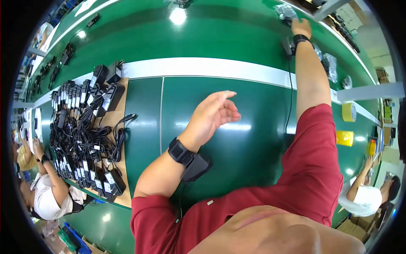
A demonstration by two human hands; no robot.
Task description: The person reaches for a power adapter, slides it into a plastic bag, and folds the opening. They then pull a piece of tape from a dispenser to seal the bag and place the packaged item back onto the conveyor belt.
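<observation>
Green table (237, 38): right hand (301, 27) reaches far to a clear bag (285, 10), grip unclear; left hand (213, 114) hovers spread, empty

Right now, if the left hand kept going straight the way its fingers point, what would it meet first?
The left hand is open and empty, fingers pointing toward the outstretched right forearm. Between them lies only bare green table and a thin black cable. It would probably meet that cable or the forearm first; depth is unclear.
</observation>
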